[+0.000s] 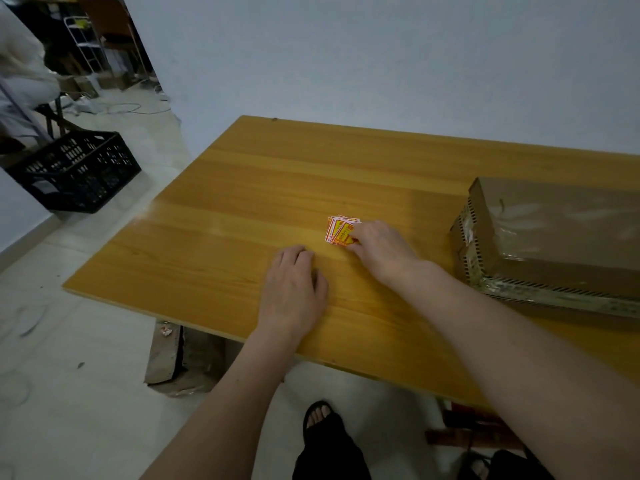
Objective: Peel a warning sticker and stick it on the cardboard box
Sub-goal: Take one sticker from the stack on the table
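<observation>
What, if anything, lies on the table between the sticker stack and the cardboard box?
Nothing visible. The right hand touches the sticker stack, and only bare table shows between the stack and the cardboard box at right. The left hand rests on the other side.

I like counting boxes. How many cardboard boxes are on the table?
1. The cardboard box sits at the right edge of the table, partly cut off by the picture's edge, so another box further right could be hidden.

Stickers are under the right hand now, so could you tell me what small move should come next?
Probably pinch one sticker off the stack of stickers: the right hand touches its edge, nothing is lifted, and the left hand rests idle.
</observation>
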A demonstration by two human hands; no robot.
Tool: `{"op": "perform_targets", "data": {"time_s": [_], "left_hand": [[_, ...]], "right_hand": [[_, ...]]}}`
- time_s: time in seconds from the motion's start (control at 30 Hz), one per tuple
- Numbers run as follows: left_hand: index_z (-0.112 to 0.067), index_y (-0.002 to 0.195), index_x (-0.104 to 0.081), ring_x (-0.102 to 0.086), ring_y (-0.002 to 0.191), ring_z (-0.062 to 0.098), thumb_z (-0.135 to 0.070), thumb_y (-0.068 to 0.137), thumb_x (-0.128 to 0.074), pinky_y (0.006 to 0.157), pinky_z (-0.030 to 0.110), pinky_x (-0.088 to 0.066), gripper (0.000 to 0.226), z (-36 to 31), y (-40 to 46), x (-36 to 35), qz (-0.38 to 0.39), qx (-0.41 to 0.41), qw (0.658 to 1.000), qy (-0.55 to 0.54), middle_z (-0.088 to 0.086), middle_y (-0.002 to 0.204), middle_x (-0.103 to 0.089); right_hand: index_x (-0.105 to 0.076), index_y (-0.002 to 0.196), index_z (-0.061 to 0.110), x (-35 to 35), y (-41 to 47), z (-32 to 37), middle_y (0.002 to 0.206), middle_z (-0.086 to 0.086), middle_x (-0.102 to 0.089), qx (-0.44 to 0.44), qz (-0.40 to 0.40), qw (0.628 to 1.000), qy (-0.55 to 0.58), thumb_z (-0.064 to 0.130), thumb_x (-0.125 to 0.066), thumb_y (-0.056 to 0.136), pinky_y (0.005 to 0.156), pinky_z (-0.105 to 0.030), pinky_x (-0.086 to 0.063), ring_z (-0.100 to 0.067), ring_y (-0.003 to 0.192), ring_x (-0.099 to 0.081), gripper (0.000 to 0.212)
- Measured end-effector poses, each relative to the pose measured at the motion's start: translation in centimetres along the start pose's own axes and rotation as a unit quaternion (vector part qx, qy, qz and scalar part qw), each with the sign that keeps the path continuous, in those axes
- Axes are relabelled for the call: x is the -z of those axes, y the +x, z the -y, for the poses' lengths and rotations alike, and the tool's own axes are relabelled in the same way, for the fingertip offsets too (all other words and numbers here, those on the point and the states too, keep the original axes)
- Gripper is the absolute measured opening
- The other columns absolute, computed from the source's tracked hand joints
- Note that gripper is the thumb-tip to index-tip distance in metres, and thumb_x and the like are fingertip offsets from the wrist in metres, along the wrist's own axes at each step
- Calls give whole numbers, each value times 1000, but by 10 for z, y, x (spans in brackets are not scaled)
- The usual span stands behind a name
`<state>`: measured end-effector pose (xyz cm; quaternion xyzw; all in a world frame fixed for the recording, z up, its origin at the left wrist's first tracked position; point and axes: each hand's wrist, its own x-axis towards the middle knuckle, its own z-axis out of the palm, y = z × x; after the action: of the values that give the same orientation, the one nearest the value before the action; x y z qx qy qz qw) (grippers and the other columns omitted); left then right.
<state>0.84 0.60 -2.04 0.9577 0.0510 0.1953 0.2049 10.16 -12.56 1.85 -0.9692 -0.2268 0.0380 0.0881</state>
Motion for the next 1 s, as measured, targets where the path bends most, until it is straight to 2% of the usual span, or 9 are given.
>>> {"op": "perform_targets", "data": {"time_s": [0.23,0.37,0.43,0.53,0.6,0.73,0.8,0.9,1.0], "left_hand": [[-4,119,-56,-44,121,26,-22,88,-52,103,36,-36,36,-3,0,2,9,11,1000,2,12,128,-54],[-3,116,-57,-46,118,28,-20,87,-54,102,37,-37,34,-3,0,2,-1,9,1000,0,13,125,-56],[-4,118,-56,-44,119,27,-21,87,-53,103,36,-36,35,-4,0,3,5,11,1000,-1,12,126,-55],[-5,122,-53,-42,121,25,-22,89,-52,104,35,-35,38,-6,0,6,17,21,1000,-13,11,129,-53],[-5,126,-49,-42,121,26,-20,88,-54,104,35,-34,42,-10,-1,10,27,41,998,-35,13,129,-53],[-9,131,-46,-46,121,25,-14,84,-61,101,33,-36,49,-41,-17,20,18,109,984,-143,11,129,-53],[-12,128,-49,-52,116,20,-9,84,-61,101,35,-41,46,-68,-37,25,12,117,960,-254,7,126,-57],[-17,121,-55,-64,93,15,-7,86,-59,84,30,-51,36,-109,-69,35,32,150,887,-435,4,105,-69],[-20,97,-64,-67,78,18,-4,85,-61,74,29,-55,20,-140,-94,43,31,190,816,-545,5,82,-71]], "right_hand": [[-60,110,1,-1,-6,-3,119,-20,-59,18,-17,1000,9,-4,-34,91,88,-40,-43,-35,112,-53,32],[-57,114,3,1,-11,-6,116,-20,-60,19,-53,998,-23,-1,-37,90,85,-42,-46,-37,108,-55,32],[-63,99,5,5,-17,-9,96,-16,-68,53,-164,984,-48,2,-41,84,72,-37,-45,-34,93,-62,28],[-69,76,8,16,-33,-11,64,-9,-67,90,-257,961,-36,5,-46,72,55,-31,-45,-30,64,-63,23],[-71,83,8,26,-53,-7,70,-14,-66,78,-238,967,47,3,-56,77,55,-35,-50,-35,69,-63,17],[-69,97,14,37,-97,-5,90,-16,-64,22,-205,966,158,12,-58,86,74,-42,-48,-34,89,-59,16],[-68,94,12,41,-120,-3,92,-12,-66,2,-204,957,207,10,-60,84,75,-38,-45,-29,90,-59,13],[-67,83,10,46,-156,-5,79,-4,-65,-31,-200,931,304,7,-66,78,64,-31,-38,-21,76,-56,6],[-59,73,16,49,-190,-10,67,5,-57,-54,-193,910,362,6,-70,73,60,-30,-39,-16,67,-51,14]]}}
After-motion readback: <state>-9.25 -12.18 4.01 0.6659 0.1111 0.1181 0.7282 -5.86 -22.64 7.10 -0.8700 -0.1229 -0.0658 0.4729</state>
